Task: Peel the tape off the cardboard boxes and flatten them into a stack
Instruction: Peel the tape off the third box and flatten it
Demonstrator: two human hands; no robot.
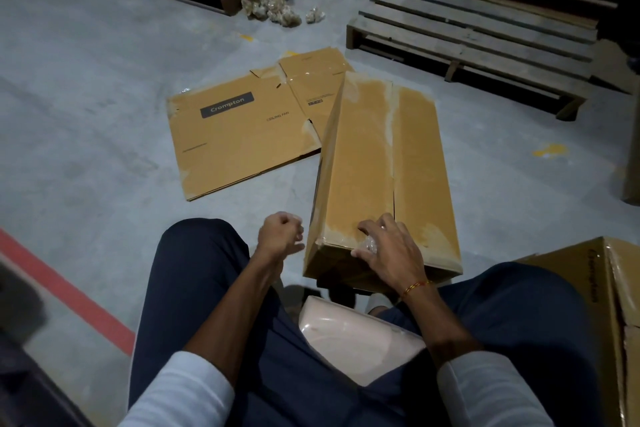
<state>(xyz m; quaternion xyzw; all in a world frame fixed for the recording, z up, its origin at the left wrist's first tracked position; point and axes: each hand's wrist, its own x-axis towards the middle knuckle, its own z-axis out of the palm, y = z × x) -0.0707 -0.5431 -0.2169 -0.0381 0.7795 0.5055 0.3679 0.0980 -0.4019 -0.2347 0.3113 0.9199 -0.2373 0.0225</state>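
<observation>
The flattened brown cardboard box [242,135] on the grey floor carries a dark label reading "Crompton". Beside it stands "CEILING FAN". Smaller print there is unreadable.

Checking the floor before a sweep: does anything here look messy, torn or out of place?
Yes. Crumpled wads of peeled tape lie loose on the concrete by the pallets. The box under the right hand shows pale, scuffed strips where its surface looks torn along the seam. The flattened boxes lie slightly fanned, not square.
</observation>
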